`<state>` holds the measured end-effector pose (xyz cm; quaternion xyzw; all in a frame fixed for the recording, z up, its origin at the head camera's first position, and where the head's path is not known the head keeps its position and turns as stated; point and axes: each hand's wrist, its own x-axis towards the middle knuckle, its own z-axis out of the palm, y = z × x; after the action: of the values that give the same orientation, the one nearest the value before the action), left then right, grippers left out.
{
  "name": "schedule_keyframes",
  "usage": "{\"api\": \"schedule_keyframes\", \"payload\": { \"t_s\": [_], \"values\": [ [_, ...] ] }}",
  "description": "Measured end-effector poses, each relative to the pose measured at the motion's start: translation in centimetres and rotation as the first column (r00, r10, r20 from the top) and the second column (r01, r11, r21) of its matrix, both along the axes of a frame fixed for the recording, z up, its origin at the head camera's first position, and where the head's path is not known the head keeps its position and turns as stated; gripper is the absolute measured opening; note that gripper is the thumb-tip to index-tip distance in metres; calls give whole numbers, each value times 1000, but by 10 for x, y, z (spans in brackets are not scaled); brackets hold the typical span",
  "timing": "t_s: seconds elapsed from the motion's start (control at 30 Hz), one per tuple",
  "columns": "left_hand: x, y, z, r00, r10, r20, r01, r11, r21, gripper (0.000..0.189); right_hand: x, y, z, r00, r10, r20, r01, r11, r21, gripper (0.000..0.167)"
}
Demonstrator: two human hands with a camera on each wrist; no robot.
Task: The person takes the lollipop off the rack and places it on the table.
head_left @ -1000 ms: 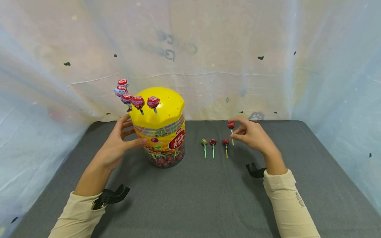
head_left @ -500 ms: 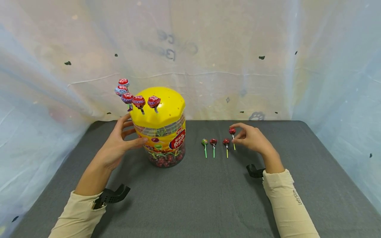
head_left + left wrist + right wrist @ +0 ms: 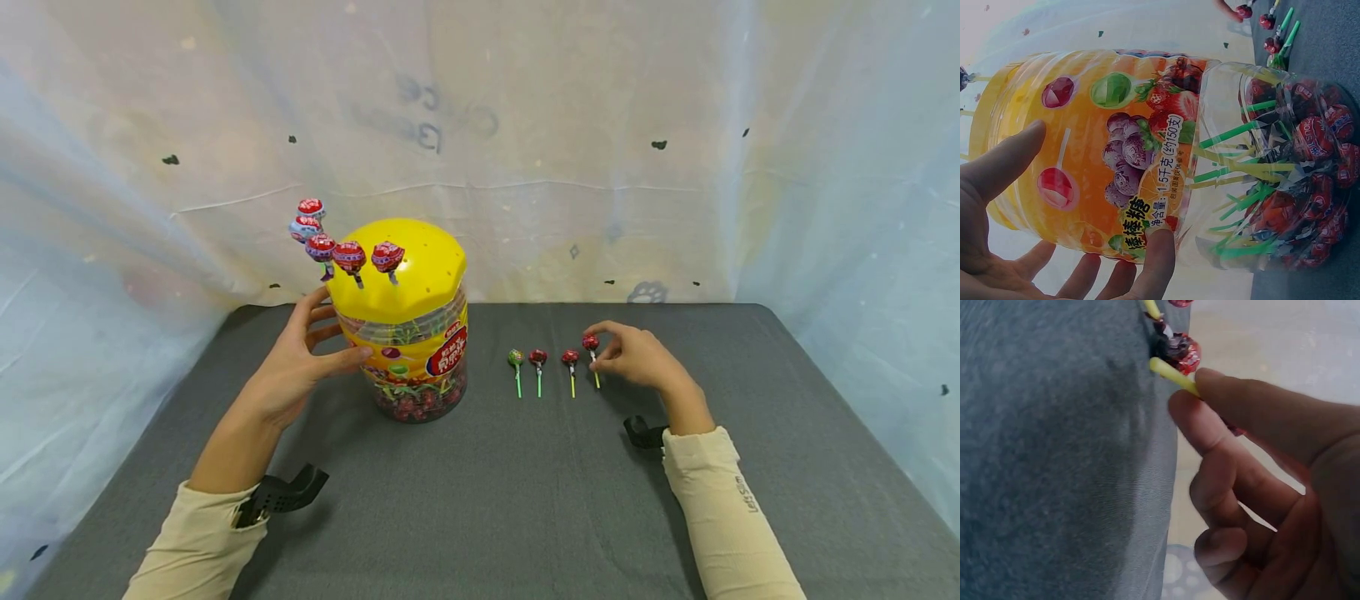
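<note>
L hand clasping lollipop jar; R hand pinching yellow-stick lollipop beside 3-lollipop row; from here, prob. placing step; next needs stick aligned, soft release

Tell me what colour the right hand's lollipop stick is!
Yellow: the lollipop stick shows best in the right wrist view.

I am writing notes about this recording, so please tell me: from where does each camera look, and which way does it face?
Head: worn on the head, facing forward and down over the grey table; left hand, right hand and sleeves show.
Left wrist: on that wrist, facing the side of the candy jar; part of the left hand shows.
Right wrist: on that wrist, facing the pinched lollipop; part of the right hand shows.
Shared: head and left wrist both show the jar; head and right wrist, the pinched lollipop.
</note>
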<state>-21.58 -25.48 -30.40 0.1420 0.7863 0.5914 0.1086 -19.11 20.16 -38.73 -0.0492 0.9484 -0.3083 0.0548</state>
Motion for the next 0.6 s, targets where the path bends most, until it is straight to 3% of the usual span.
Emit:
{"api": "schedule_keyframes", "payload": {
  "t_s": [0.6],
  "values": [
    [1,0,1,1000,3,3,-3,1000,-6,96,-3,2,-11,998,25,56,-28,998,58,55]
  ]
}}
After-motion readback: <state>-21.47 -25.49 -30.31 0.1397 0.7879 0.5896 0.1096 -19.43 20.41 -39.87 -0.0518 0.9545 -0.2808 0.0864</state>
